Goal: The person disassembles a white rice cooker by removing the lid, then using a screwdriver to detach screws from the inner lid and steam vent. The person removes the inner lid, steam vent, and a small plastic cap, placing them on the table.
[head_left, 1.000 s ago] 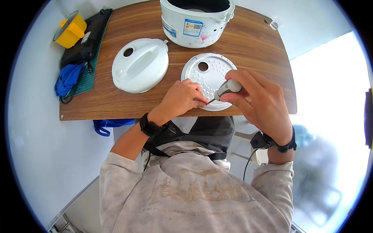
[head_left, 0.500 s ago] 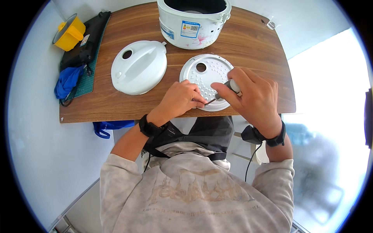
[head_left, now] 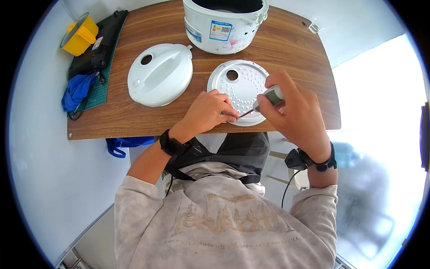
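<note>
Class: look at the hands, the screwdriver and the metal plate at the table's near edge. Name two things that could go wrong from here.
The screwdriver tip sits right beside the left hand's fingertips, so a slip might jab them. The metal plate lies at the table's near edge and could slide off under pressure.

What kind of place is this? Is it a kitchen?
Probably not a kitchen; it looks more like a small repair bench. A rice cooker body stands opened on a wooden table, its white lid and metal inner plate laid out, with a green cutting mat at the side.
</note>
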Motion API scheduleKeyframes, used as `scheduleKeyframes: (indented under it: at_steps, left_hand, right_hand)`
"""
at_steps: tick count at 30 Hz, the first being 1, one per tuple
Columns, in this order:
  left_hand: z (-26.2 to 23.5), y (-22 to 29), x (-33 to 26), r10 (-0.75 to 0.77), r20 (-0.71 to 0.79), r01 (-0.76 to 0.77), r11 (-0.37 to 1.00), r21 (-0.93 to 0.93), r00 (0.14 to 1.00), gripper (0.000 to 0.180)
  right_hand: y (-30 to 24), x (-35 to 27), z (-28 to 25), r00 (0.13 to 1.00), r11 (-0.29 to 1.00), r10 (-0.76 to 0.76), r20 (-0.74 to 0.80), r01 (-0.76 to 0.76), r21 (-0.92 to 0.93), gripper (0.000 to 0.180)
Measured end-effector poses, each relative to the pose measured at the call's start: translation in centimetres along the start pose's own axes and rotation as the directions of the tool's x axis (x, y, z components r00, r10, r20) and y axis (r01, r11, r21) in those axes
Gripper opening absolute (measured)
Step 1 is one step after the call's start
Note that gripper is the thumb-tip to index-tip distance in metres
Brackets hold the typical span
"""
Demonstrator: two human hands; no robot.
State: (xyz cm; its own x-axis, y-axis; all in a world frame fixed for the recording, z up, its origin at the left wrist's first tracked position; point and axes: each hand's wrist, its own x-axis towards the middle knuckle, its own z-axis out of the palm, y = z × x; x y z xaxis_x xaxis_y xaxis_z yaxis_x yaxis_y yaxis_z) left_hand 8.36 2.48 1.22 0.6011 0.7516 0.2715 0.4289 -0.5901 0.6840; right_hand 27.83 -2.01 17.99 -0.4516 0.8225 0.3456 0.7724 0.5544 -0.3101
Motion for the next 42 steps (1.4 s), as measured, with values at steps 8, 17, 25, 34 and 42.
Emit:
scheduleKeyframes:
  at_steps: [8, 17, 25, 34, 42]
  left_hand:
    - [-0.2, 0.3, 0.0, 0.006, -0.011, -0.006, 1.000, 0.001, 1.000, 0.016]
    - [-0.1, 0.3, 0.0, 0.012, -0.027, -0.012, 1.000, -0.005, 1.000, 0.017]
    - [-0.1, 0.3, 0.0, 0.008, -0.034, -0.009, 1.000, -0.009, 0.999, 0.016]
    - [-0.2, 0.4, 0.0, 0.030, -0.058, -0.031, 0.999, -0.017, 0.998, 0.015]
    - [0.0, 0.1, -0.1, -0.022, -0.002, 0.022, 1.000, -0.013, 1.000, 0.015]
  right_hand:
    - [0.6, 0.3, 0.4, 0.999, 0.999, 0.005, -0.039, -0.003, 0.044, 0.026]
    - [1.2, 0.7, 1.2, 0.996, 0.997, -0.048, -0.073, 0.052, 0.052, 0.026]
    - [0.6, 0.3, 0.9, 0.999, 0.999, -0.024, -0.032, 0.025, 0.036, 0.027]
    - [-0.2, -0.8, 0.7, 0.999, 1.000, -0.020, -0.033, 0.020, 0.020, 0.029]
    - [-0.9, -0.3, -1.0, 0.995, 0.996, -0.001, 0.101, -0.008, 0.087, 0.028]
